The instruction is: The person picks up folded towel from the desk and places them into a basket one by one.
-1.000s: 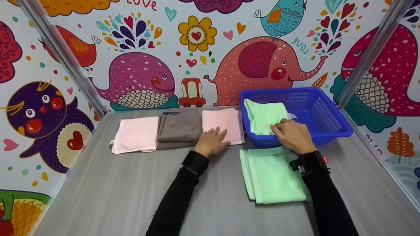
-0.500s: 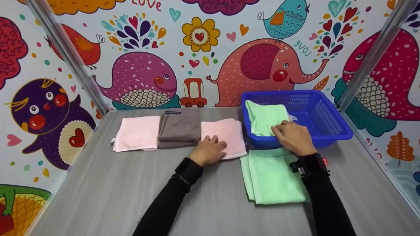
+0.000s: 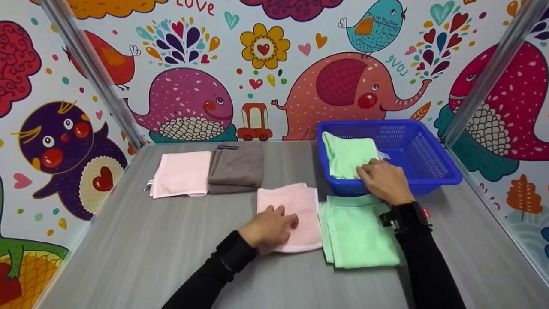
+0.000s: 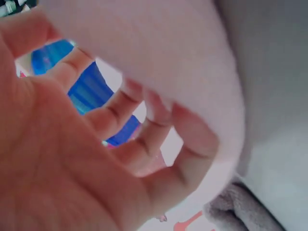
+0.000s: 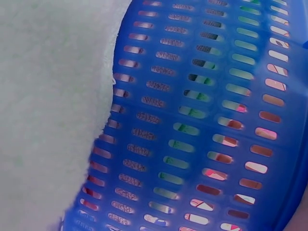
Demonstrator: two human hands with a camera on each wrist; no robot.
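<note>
Near the front of the grey counter [image 3: 171,257], a pale-pink folded towel [image 3: 303,225] under the left hand [image 3: 268,229]

Lying flat left of a pale-green folded towel [image 3: 362,236], the pink towel has its right edge at the green one's left side; whether they overlap slightly is hard to tell. The left hand arches over the pink towel's near-left part, fingers spread and bent, tips on the fabric rather than wrapped around it. The step in hand looks like positioning this towel with fingertip pressure alone. In my judgement, the next move calls for the left fingers to stay light enough not to rumple the layers, then either lift clear or take hold of an edge.

Behind the green towel stands a blue perforated plastic basket [image 3: 437,178], with a second pale-green towel [image 3: 349,152] against its left side. The right hand [image 3: 386,180] is over the near rim, thumb beside that towel; its other fingers are mostly hidden, so I cannot tell whether it grips anything.

Farther left, a folded grey-brown towel [image 3: 238,167] sits just beside another pale-pink folded towel [image 3: 182,174], well apart from the basket. A cartoon-printed white wall [image 3: 296,68] backs the counter, between metal posts [image 3: 99,81].
</note>
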